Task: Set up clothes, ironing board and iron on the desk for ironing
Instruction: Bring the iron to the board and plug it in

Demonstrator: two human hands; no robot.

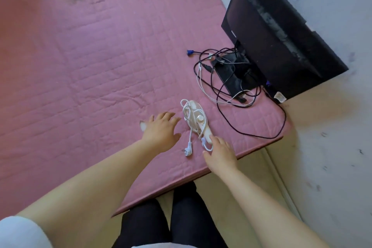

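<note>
Both hands spread beside the iron [198, 120] — left hand [161, 133] clear, right hand [219, 152] touching its handle; better to gather the cord [189, 137] first.

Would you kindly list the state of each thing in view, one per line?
Iron: lying on the pink cover, cord wrapped round it, plug loose.
Monitor: screen dark, cables tangled at its base.
Left hand: open, beside the iron.
Right hand: open, fingertips at the iron's handle.
</note>
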